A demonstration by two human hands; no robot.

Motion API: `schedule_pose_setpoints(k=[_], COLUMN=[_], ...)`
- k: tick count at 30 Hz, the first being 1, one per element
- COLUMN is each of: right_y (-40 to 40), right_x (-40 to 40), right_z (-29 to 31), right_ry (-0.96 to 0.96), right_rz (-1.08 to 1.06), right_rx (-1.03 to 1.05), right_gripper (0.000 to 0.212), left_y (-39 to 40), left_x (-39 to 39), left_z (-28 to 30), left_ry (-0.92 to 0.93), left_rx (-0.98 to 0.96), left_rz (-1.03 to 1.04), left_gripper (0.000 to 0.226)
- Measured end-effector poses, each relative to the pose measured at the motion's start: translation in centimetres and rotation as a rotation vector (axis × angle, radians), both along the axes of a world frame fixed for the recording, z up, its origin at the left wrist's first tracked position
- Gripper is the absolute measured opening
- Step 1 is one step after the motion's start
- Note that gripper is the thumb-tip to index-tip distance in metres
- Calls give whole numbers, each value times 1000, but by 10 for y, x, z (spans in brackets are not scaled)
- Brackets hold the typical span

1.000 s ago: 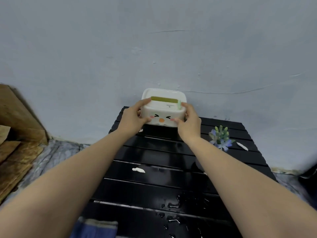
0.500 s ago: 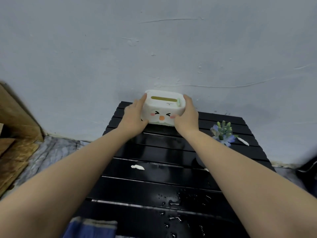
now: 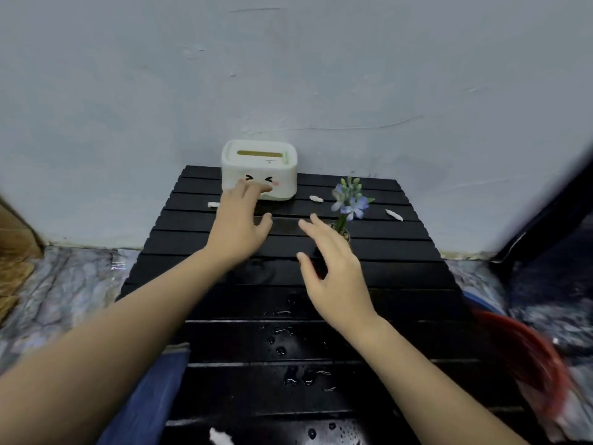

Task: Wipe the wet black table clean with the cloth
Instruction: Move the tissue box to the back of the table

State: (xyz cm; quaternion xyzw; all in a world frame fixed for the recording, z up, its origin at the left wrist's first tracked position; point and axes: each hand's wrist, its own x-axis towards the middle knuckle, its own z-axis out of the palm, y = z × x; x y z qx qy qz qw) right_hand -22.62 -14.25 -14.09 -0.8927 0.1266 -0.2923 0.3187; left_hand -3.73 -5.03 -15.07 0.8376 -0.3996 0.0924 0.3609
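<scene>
A black slatted table [image 3: 401, 284] stands against a pale wall, with water drops [image 3: 288, 348] beading on its near slats. A blue cloth [image 3: 144, 396] hangs by the table's near left edge, beside my left forearm. My left hand [image 3: 239, 229] hovers with spread fingers just in front of a white tissue box [image 3: 260, 168] with a cartoon face, which sits at the table's far edge. My right hand [image 3: 337, 271] is open over the table's middle, holding nothing.
A small vase of blue flowers [image 3: 349, 200] stands right of the box, close to my right fingertips. White scraps [image 3: 394, 215] lie on the far slats and another scrap [image 3: 219, 436] at the near edge. A red basin [image 3: 526, 364] sits on the floor at right.
Both hands have let go of the tissue box, which now rests at the table's far edge, and have drawn back toward me. The view has tilted downward.
</scene>
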Motion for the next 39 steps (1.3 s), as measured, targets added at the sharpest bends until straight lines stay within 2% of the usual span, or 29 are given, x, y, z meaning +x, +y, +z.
schedule_pose_setpoints(k=[2, 5, 8, 11, 16, 21, 25, 32, 39], right_y=[-9, -27, -46, -63, -81, -107, -143, -183, -188], right_x=[-13, -16, -2, 14, 28, 55, 97, 169, 187], right_z=[-13, -21, -28, -35, -36, -30, -23, -29, -49], right_ry=[13, 161, 282, 336, 280, 216, 189, 229, 256], right_rz=[-91, -196, -186, -143, -85, -75, -116, -156, -175], right_rx=[-129, -258, -215, -156, -105, -108, -112, -105, -64], right_gripper=[41, 44, 51, 49, 42, 41, 40, 34, 33], left_y=[-7, -17, -25, -28, -33, -56, -75, -91, -91], left_x=[-10, -21, -30, -37, -34, -23, -10, 6, 9], left_z=[-5, -13, -20, -26, -28, -29, -35, -47, -50], left_ry=[50, 141, 167, 83, 22, -30, -67, -95, -107], left_rx=[54, 196, 417, 539, 530, 441, 395, 469, 470], left_rz=[-46, -96, -132, -105, -62, -8, -49, -28, -31], left_gripper=[48, 52, 57, 56, 49, 37, 45, 59, 59])
